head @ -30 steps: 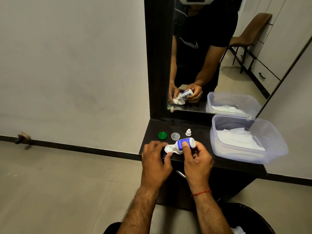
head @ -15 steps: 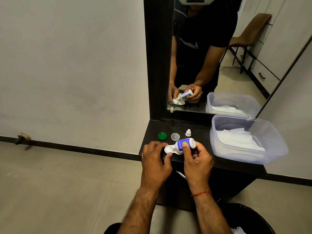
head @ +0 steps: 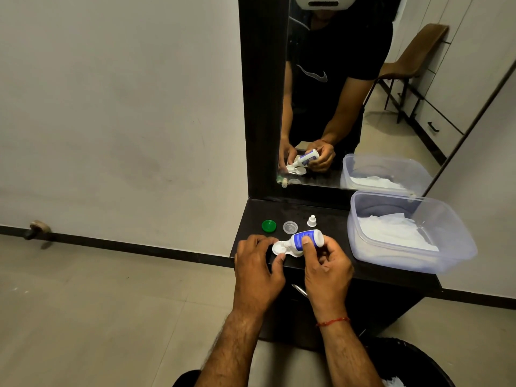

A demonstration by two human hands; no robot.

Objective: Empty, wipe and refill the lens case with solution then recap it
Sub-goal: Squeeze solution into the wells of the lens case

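My right hand [head: 325, 265] grips a small white solution bottle with a blue label [head: 306, 240], tipped so its nozzle points down and left into the left well of the white lens case [head: 278, 248]. My left hand [head: 257, 268] holds the case by its left end at the front of the dark shelf [head: 332, 219]. Behind them lie a green case cap [head: 269, 226], a clear case cap [head: 290, 227] and the bottle's small white cap [head: 311, 221]. The case's right well is hidden under the bottle.
A clear plastic tub [head: 446, 219] with white tissues stands on the shelf's right side. A mirror [head: 363, 93] rises behind the shelf. A black bin [head: 416, 364] with white paper sits on the floor at lower right.
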